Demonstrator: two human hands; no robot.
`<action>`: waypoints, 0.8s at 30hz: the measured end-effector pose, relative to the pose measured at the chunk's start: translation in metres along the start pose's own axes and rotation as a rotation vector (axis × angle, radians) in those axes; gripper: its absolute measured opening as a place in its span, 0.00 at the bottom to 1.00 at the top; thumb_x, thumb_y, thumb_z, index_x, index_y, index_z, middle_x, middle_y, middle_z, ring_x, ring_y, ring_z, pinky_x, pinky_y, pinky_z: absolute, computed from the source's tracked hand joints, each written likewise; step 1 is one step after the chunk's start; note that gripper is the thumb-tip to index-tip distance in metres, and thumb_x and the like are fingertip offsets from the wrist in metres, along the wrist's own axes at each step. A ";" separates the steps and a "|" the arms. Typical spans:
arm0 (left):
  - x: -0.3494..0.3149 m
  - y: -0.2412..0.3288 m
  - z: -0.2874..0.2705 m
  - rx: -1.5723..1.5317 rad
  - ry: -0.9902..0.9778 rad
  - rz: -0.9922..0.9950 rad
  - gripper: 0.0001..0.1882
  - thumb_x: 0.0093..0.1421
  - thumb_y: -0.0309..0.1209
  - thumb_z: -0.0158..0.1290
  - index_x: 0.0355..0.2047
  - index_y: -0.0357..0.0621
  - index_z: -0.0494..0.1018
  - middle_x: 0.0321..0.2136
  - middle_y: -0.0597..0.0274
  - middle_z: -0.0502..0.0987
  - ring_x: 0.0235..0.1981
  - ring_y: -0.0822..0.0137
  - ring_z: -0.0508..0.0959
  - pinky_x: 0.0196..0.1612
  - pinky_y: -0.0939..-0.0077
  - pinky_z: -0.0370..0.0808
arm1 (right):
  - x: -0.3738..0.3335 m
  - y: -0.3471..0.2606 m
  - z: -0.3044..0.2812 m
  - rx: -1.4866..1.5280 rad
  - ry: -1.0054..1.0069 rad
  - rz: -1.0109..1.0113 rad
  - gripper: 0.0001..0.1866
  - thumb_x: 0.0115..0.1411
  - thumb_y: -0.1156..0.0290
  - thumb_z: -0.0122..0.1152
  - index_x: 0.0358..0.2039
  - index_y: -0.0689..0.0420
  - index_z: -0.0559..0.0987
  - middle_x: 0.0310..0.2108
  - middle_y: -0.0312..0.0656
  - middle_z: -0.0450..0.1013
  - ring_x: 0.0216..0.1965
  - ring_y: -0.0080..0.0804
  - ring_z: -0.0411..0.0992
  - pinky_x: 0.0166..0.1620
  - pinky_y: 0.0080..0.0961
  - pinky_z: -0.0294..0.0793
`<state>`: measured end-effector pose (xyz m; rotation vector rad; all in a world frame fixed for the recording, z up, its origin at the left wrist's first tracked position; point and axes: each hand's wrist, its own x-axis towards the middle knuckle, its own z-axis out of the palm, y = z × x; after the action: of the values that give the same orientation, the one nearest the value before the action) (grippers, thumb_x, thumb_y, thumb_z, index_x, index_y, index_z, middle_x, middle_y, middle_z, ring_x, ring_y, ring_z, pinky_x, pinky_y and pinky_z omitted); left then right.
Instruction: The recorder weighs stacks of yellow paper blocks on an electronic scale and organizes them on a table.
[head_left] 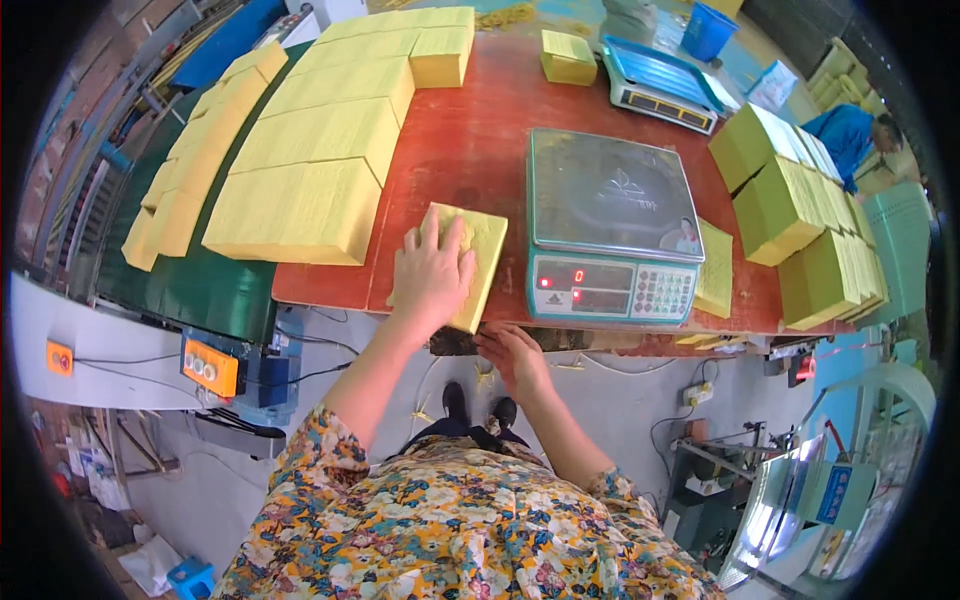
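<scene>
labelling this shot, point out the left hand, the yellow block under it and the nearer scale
left hand (435, 277), head view: back of the hand
yellow block (484, 246), head view: uncovered top face
nearer scale (614, 222), head view: top pan

The left hand is covering part of the yellow stack. The view is leaving unclear whether the right hand is touching the red table. The lower edge is cutting off the floral garment.

Gry flr shows below red tbl.
</scene>
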<state>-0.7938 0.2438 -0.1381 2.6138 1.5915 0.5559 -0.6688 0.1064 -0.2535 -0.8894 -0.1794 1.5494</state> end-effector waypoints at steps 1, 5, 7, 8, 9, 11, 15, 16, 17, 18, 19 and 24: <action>-0.008 0.002 -0.003 0.006 -0.004 0.038 0.28 0.65 0.41 0.50 0.62 0.43 0.66 0.65 0.41 0.60 0.56 0.41 0.68 0.52 0.48 0.72 | 0.003 0.008 -0.002 0.070 -0.025 -0.010 0.14 0.68 0.69 0.51 0.49 0.63 0.73 0.48 0.48 0.76 0.48 0.40 0.75 0.53 0.35 0.74; -0.034 0.005 -0.016 -0.052 -0.016 0.118 0.28 0.63 0.40 0.51 0.61 0.41 0.67 0.65 0.41 0.61 0.55 0.40 0.68 0.56 0.49 0.69 | 0.002 0.020 0.002 0.191 0.027 0.080 0.19 0.70 0.62 0.47 0.54 0.62 0.70 0.50 0.48 0.75 0.50 0.40 0.75 0.54 0.38 0.73; -0.043 0.001 -0.020 -0.124 0.007 0.166 0.28 0.62 0.39 0.53 0.60 0.39 0.68 0.64 0.39 0.62 0.55 0.39 0.69 0.58 0.50 0.68 | -0.016 0.018 0.009 0.149 -0.045 0.062 0.21 0.70 0.62 0.47 0.56 0.62 0.70 0.51 0.48 0.75 0.50 0.39 0.75 0.55 0.38 0.73; -0.048 -0.004 -0.021 -0.130 -0.025 0.157 0.28 0.62 0.39 0.53 0.60 0.39 0.68 0.64 0.39 0.62 0.55 0.39 0.69 0.58 0.50 0.68 | -0.024 0.016 0.015 0.120 -0.117 0.052 0.22 0.70 0.61 0.47 0.58 0.63 0.69 0.52 0.48 0.75 0.50 0.39 0.75 0.55 0.39 0.73; -0.053 -0.011 -0.024 -0.152 -0.012 0.148 0.27 0.63 0.39 0.52 0.60 0.38 0.68 0.63 0.40 0.63 0.56 0.42 0.69 0.59 0.52 0.68 | -0.028 0.013 0.023 0.069 -0.067 0.074 0.24 0.71 0.61 0.45 0.61 0.63 0.67 0.53 0.46 0.75 0.50 0.37 0.76 0.53 0.38 0.74; -0.054 -0.035 -0.029 -0.187 0.005 0.153 0.27 0.64 0.39 0.51 0.60 0.38 0.68 0.63 0.41 0.64 0.58 0.46 0.69 0.60 0.54 0.67 | -0.041 -0.001 0.038 0.006 -0.080 0.048 0.24 0.72 0.61 0.45 0.61 0.63 0.68 0.52 0.46 0.75 0.49 0.36 0.76 0.53 0.37 0.74; -0.047 -0.063 -0.033 -1.296 -0.151 -0.244 0.25 0.68 0.36 0.46 0.62 0.38 0.66 0.61 0.48 0.68 0.57 0.59 0.72 0.57 0.65 0.71 | -0.062 -0.047 0.072 -0.321 -0.093 -0.104 0.21 0.72 0.65 0.47 0.59 0.64 0.72 0.49 0.42 0.76 0.46 0.33 0.76 0.52 0.30 0.74; -0.045 -0.063 -0.032 -1.892 -0.288 -0.418 0.24 0.70 0.36 0.45 0.62 0.38 0.65 0.60 0.51 0.69 0.57 0.64 0.73 0.58 0.69 0.71 | -0.063 -0.063 0.081 -0.532 -0.095 -0.239 0.20 0.72 0.66 0.48 0.58 0.65 0.73 0.48 0.41 0.75 0.44 0.31 0.76 0.52 0.29 0.74; -0.037 -0.059 -0.028 -2.105 -0.308 -0.467 0.24 0.70 0.37 0.46 0.63 0.39 0.65 0.56 0.56 0.73 0.53 0.67 0.75 0.57 0.72 0.72 | -0.066 -0.083 0.087 -0.603 -0.144 -0.416 0.18 0.69 0.72 0.52 0.56 0.63 0.75 0.47 0.43 0.74 0.46 0.31 0.74 0.51 0.28 0.73; -0.029 -0.050 -0.022 -2.047 -0.316 -0.515 0.24 0.70 0.37 0.46 0.63 0.39 0.65 0.56 0.56 0.73 0.53 0.67 0.75 0.57 0.72 0.72 | -0.069 -0.104 0.093 -0.592 -0.138 -0.418 0.18 0.69 0.72 0.52 0.56 0.63 0.75 0.47 0.43 0.74 0.46 0.31 0.74 0.51 0.28 0.73; -0.021 -0.038 -0.017 -2.025 -0.254 -0.428 0.24 0.70 0.37 0.46 0.63 0.39 0.64 0.55 0.55 0.73 0.52 0.67 0.75 0.57 0.70 0.74 | -0.072 -0.125 0.097 -0.789 -0.119 -0.624 0.18 0.66 0.74 0.53 0.56 0.62 0.76 0.47 0.44 0.73 0.47 0.33 0.73 0.52 0.29 0.73; 0.063 0.067 0.025 -1.796 -0.248 -0.217 0.23 0.70 0.40 0.47 0.61 0.40 0.66 0.53 0.55 0.75 0.52 0.63 0.77 0.53 0.64 0.78 | -0.058 -0.211 0.109 -1.196 0.140 -1.174 0.21 0.58 0.80 0.56 0.53 0.58 0.78 0.49 0.49 0.71 0.52 0.43 0.70 0.54 0.34 0.71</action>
<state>-0.7026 0.2708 -0.1295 1.0390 0.5520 0.9134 -0.5762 0.1397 -0.0295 -1.3865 -1.3464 0.1415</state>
